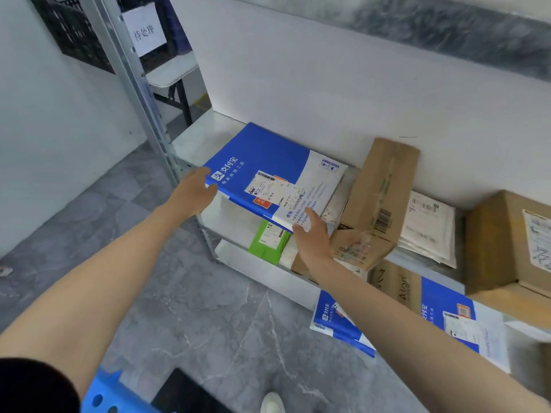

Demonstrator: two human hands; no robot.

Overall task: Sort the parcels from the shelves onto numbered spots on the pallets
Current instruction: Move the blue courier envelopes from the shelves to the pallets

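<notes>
Shelf unit (205,135): runs from the middle of the frame to the right edge, with at least two levels in view; I'd draw the load straight out over the front lip, clear of the metal upright (143,93) at upper left
Parcel in hand: the blue-and-white parcel (268,174), middle of the frame, lies on the left end of the upper level, its near edge hanging over the front
Neighbour to mind: the leaning brown box (384,186) stands just beside its far right corner, so I'd keep the parcel flat and not swing it right
Left hand (195,190): fingers curled round the near left corner, gripping it
Right hand (310,234): thumb on top of the near right corner and fingers beneath, pinching it
Grip advice: flat and wide, it looks liable to sag, so both corners should lift together
Brown boxes: four that I can make out, one partly hidden under the leaning one
Blue-and-white parcels: three, the other two at lower right
White padded envelopes (426,231): one stack, number unclear
Green parcel (267,242): one, on the level below
Hands: two
</notes>
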